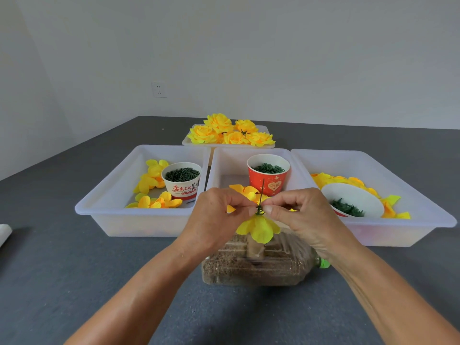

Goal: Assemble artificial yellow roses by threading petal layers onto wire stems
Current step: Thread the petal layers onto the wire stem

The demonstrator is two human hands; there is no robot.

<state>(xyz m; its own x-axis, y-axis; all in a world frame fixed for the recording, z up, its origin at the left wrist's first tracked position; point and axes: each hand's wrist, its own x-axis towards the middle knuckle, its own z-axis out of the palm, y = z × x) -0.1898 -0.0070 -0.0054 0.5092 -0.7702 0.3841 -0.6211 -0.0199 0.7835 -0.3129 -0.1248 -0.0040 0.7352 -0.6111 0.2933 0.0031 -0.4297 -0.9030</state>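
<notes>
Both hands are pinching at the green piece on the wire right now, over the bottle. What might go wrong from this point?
1. The wire stem pokes up bare between the left hand and right hand; a slip might jab a fingertip.
2. The yellow petal layer hangs below the small green piece; if the pinch loosens, it may slide out of place.
3. The red cup of green rings stands just behind the hands; a jerk forward might tip it.
</notes>
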